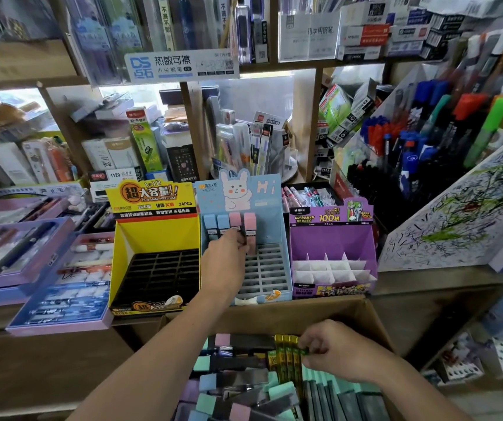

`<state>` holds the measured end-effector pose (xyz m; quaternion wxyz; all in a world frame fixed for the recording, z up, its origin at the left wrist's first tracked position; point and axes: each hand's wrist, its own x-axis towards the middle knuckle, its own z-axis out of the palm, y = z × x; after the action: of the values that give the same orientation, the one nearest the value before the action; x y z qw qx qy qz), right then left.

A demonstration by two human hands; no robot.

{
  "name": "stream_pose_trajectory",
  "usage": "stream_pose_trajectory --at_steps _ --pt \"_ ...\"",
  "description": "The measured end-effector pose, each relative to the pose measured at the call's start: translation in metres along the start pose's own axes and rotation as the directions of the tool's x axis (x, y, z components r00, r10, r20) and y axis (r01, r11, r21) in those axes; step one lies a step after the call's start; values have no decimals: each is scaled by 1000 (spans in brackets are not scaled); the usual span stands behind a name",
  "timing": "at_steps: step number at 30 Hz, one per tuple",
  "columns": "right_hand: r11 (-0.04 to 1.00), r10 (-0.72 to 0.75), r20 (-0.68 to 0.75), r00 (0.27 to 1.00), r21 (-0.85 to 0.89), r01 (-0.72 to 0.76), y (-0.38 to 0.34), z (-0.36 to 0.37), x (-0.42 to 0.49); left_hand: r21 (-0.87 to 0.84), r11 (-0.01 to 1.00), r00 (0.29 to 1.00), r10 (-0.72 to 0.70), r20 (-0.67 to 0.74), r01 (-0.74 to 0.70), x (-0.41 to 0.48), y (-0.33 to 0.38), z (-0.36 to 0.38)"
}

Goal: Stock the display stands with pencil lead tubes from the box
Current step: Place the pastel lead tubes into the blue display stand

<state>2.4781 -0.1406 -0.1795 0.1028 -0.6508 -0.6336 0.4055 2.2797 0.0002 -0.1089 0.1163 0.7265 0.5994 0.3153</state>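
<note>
Pale blue stand (pixel 280 238), centre frame, rabbit header: the back row holds two blue-capped tubes (pixel 216 222) and two pink-capped ones. Left hand (pixel 224 256) at that row, fingers pinching what looks like the rightmost pink tube (pixel 250 227), upright at its slot; the grip is partly hidden. Yellow stand (pixel 156 235) left of it, black grid inside. Purple stand (pixel 332 241) right of it, white dividers. Cardboard box (pixel 299 311), lower centre, just in front of the stands, holds loose tubes with mint, pink and blue caps. Right hand (pixel 332 350) inside it, fingers curled round a bunch of yellow-green tubes (pixel 288 357).
</note>
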Motion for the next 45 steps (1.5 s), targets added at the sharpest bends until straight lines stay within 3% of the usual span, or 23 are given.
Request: stream_pose_trajectory --at_steps 9,17,21,25,32,41,45 --pt "1000 -7 -12 1000 -30 7 -7 -1 -4 -45 997 998 -61 24 62 1 -1 1" --pt "997 -74 -75 994 -39 72 -17 0 -9 -282 959 1000 28 14 -23 -43 -14 -35" --pt "990 -126 -37 991 -75 122 -30 8 -11 -325 945 987 25 157 28 -87 -25 -61" --pt "980 -156 54 986 -117 162 -47 30 -15 -251 955 908 -41 416 158 -130 -42 -76" --pt "951 -114 201 973 -263 165 -72 64 -31 8 964 743 -209 636 265 -183 -69 -93" --pt "879 -165 123 979 -432 202 -88 100 -42 94 944 690 -296 660 315 -199 -67 -96" --pt "907 -169 68 983 -380 182 -87 100 -37 58 936 648 -285 706 348 -195 -71 -93"
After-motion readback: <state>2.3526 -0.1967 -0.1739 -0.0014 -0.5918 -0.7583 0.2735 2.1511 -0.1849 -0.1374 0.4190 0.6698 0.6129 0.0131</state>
